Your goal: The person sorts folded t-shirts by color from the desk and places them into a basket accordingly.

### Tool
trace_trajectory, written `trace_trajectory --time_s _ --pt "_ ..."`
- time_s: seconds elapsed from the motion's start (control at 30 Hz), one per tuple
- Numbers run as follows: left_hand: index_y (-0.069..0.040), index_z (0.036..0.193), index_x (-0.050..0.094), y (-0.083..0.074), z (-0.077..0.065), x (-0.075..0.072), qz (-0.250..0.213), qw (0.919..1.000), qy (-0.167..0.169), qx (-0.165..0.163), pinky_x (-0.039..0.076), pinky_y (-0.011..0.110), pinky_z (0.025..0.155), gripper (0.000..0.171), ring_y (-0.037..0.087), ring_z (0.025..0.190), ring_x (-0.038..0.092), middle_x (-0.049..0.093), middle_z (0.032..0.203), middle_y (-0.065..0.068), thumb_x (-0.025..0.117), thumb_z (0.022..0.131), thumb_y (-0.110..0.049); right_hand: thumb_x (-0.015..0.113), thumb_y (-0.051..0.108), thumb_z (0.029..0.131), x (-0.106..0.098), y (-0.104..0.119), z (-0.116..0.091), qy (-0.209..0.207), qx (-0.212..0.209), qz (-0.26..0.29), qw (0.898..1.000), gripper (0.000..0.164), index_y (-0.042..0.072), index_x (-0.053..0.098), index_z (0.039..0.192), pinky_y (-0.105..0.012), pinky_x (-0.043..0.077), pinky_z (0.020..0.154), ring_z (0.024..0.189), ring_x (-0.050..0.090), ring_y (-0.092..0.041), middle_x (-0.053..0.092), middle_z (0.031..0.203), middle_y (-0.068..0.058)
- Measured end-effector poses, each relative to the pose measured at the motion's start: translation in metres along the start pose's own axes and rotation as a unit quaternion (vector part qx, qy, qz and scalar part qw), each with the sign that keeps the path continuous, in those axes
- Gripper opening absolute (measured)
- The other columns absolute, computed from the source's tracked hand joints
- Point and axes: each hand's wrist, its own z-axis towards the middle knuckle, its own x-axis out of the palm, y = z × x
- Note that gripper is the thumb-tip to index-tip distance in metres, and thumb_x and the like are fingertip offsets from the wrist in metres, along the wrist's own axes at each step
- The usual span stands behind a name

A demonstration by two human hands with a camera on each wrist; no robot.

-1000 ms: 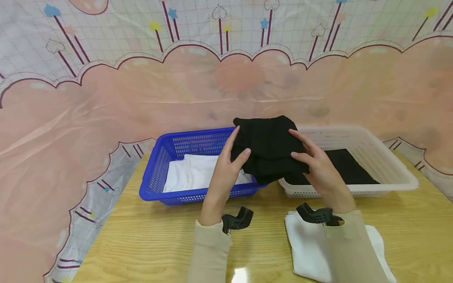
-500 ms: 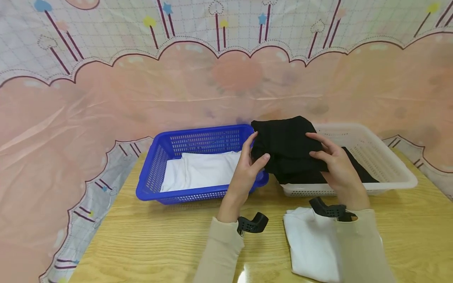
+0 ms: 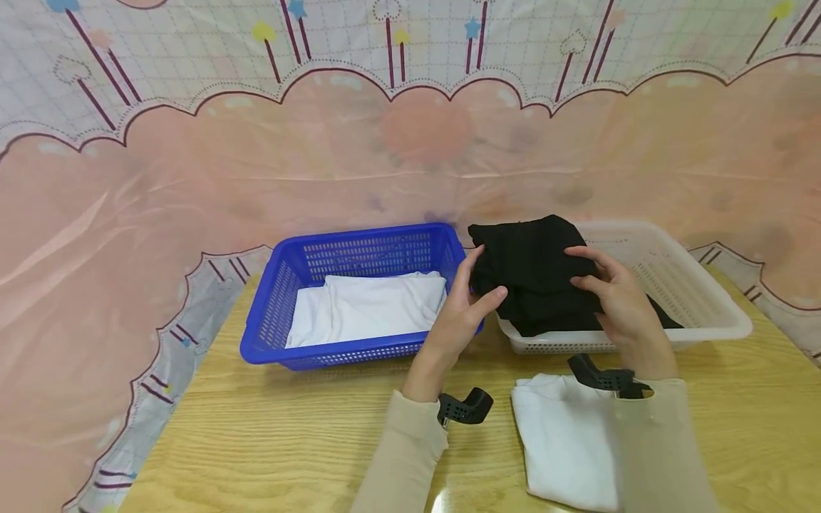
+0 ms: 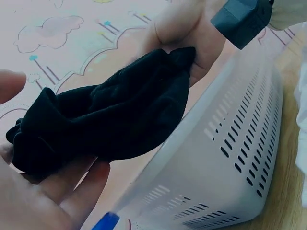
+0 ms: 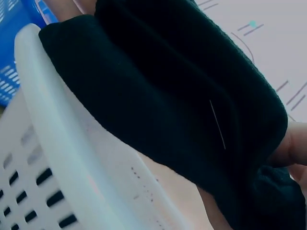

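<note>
Black cloth (image 3: 535, 260) is hanging over the white basket (image 3: 702, 333); left hand (image 3: 457, 310) and right hand (image 3: 621, 303), fingers half-curled, are gripping opposite sides; keeping these level should be protecting its folds.

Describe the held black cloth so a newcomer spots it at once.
On the wooden table, find the white basket, right of the blue basket. Over its left part, a left hand and right hand hold the folded black cloth. Unlike the black piece in that basket, this one is held up.
</note>
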Motion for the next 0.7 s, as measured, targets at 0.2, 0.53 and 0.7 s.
trace_trajectory --time_s 0.2,0.53,0.7 --pt "-0.038 0.14 0.015 0.011 0.012 0.008 0.04 0.9991 0.013 0.001 0.037 0.032 0.093 0.067 0.013 0.111 0.045 0.012 0.144 -0.008 0.056 0.087 -0.032 0.045 0.004 0.093 -0.011 0.0 -0.002 -0.008 -0.011 0.012 1.0 0.037 0.011 0.044 0.129 -0.023 0.046 0.061 0.084 0.054 -0.012 0.039 0.12 -0.002" --pt "-0.03 0.143 0.004 0.0 0.017 0.016 0.112 0.9931 0.03 -0.015 0.029 0.036 0.1 0.074 0.021 0.129 0.026 0.005 0.148 -0.001 0.054 0.089 -0.028 0.047 0.002 0.091 -0.019 -0.008 0.001 -0.012 -0.02 0.054 0.998 0.027 0.006 0.051 0.118 -0.021 0.048 0.06 0.079 0.057 -0.012 0.043 0.11 -0.005" --pt "-0.035 0.141 0.012 0.018 0.024 0.016 0.137 0.9902 -0.018 -0.021 0.022 0.047 0.102 0.068 0.017 0.132 0.016 0.011 0.147 -0.005 0.054 0.087 -0.04 0.046 -0.005 0.089 -0.019 -0.014 0.003 -0.027 -0.046 0.014 0.998 0.027 0.004 0.054 0.114 -0.017 0.046 0.07 0.091 0.049 -0.013 0.035 0.123 -0.005"
